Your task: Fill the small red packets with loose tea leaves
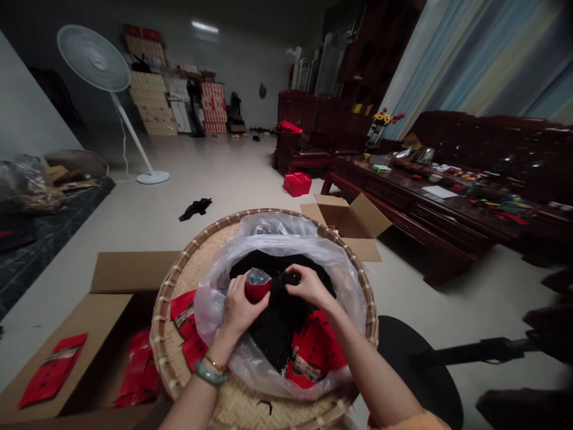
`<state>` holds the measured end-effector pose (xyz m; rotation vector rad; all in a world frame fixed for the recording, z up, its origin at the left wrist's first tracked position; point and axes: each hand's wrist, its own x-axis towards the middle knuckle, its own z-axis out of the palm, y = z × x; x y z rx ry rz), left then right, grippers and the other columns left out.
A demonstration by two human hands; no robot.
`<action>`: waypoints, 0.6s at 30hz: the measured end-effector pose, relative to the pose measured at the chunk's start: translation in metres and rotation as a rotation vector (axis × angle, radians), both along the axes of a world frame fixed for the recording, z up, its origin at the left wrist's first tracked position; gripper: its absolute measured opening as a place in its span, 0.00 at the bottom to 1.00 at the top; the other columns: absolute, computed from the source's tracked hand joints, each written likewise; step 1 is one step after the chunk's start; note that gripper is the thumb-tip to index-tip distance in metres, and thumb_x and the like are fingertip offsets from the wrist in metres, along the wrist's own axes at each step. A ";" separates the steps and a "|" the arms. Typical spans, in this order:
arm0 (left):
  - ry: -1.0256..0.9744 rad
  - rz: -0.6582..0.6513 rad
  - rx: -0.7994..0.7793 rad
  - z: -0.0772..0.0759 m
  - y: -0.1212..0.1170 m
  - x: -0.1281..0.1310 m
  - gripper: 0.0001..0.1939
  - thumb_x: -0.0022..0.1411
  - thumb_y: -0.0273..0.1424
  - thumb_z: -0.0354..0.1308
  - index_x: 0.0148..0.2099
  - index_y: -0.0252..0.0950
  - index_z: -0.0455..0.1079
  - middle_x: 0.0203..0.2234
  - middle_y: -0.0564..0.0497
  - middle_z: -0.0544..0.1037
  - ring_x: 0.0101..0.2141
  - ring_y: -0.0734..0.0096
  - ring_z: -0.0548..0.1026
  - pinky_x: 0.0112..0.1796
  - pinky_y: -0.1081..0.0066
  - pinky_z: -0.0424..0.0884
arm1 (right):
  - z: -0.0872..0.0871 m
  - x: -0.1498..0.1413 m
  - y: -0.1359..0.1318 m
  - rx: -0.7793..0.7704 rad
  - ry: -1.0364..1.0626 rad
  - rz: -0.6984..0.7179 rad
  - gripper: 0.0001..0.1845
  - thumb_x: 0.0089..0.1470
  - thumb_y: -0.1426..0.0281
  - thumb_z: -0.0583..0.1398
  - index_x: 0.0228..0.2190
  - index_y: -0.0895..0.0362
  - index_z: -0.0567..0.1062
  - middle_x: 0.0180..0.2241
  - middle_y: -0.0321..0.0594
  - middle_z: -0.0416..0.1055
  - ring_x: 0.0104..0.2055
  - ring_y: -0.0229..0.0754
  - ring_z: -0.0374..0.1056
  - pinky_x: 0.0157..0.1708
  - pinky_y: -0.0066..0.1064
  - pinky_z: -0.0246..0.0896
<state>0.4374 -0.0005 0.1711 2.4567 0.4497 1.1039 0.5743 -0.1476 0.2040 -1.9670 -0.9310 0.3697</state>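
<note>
My left hand [242,304] is closed around an upright red packet [258,291], whose open mouth shows a silvery lining. Just right of it, my right hand [307,286] pinches a small dark object [290,278] close to the packet's mouth; its kind is unclear. Both hands are above a big clear plastic bag [210,304] with its rim spread wide, full of a black, loose-looking material [273,325]. More red packets [313,349] lie inside the bag near my right forearm. The bag rests on a round woven bamboo tray [168,292], with other red packets [183,316] at its left.
An open cardboard box [102,316] with red packets stands at the left, another open box [353,218] beyond the tray. A black round stand base [416,370] is at the right. Farther off are a white fan [152,177], a red box [297,184] and a dark wooden table [398,200].
</note>
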 end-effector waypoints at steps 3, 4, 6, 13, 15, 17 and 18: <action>0.045 -0.006 0.002 0.009 -0.003 0.002 0.24 0.50 0.39 0.60 0.47 0.33 0.64 0.34 0.46 0.72 0.37 0.59 0.70 0.39 0.61 0.69 | 0.029 0.009 -0.002 0.084 0.000 0.024 0.14 0.36 0.75 0.59 0.31 0.59 0.73 0.29 0.34 0.71 0.31 0.38 0.65 0.33 0.27 0.58; 0.069 -0.010 0.001 0.012 -0.004 0.003 0.24 0.50 0.39 0.60 0.47 0.34 0.65 0.34 0.46 0.72 0.37 0.59 0.70 0.39 0.61 0.69 | 0.040 0.011 -0.002 0.101 -0.018 0.038 0.14 0.37 0.75 0.59 0.31 0.59 0.72 0.29 0.34 0.71 0.32 0.38 0.65 0.33 0.27 0.58; 0.117 -0.012 0.001 0.018 -0.006 0.004 0.23 0.51 0.39 0.59 0.48 0.35 0.65 0.35 0.46 0.72 0.37 0.59 0.70 0.38 0.62 0.68 | 0.061 0.012 -0.001 0.105 -0.091 0.069 0.14 0.37 0.76 0.59 0.32 0.59 0.72 0.29 0.34 0.71 0.32 0.38 0.65 0.34 0.26 0.58; 0.204 0.027 0.042 0.028 -0.016 0.012 0.28 0.48 0.36 0.61 0.52 0.35 0.63 0.36 0.47 0.72 0.37 0.58 0.68 0.38 0.63 0.67 | 0.101 -0.005 0.010 -0.159 -0.454 0.223 0.13 0.39 0.79 0.60 0.32 0.58 0.74 0.30 0.37 0.71 0.31 0.38 0.64 0.31 0.26 0.56; 0.216 0.036 0.053 0.028 -0.018 0.014 0.27 0.49 0.36 0.60 0.52 0.36 0.64 0.35 0.47 0.72 0.37 0.58 0.68 0.37 0.63 0.66 | 0.102 -0.010 0.015 -0.248 -0.519 0.219 0.14 0.39 0.80 0.60 0.33 0.58 0.74 0.31 0.40 0.70 0.32 0.39 0.65 0.32 0.27 0.57; 0.222 0.054 0.062 0.026 -0.020 0.015 0.26 0.50 0.36 0.60 0.52 0.36 0.64 0.35 0.47 0.72 0.37 0.58 0.68 0.37 0.63 0.66 | 0.099 -0.014 0.018 -0.295 -0.551 0.215 0.17 0.40 0.81 0.59 0.36 0.58 0.74 0.33 0.41 0.70 0.33 0.40 0.66 0.33 0.28 0.58; 0.224 0.065 0.064 0.025 -0.020 0.015 0.26 0.50 0.36 0.59 0.52 0.36 0.64 0.34 0.47 0.72 0.36 0.58 0.68 0.36 0.63 0.66 | 0.098 -0.015 0.020 -0.295 -0.553 0.219 0.18 0.40 0.81 0.60 0.37 0.58 0.74 0.34 0.42 0.70 0.34 0.41 0.66 0.34 0.29 0.59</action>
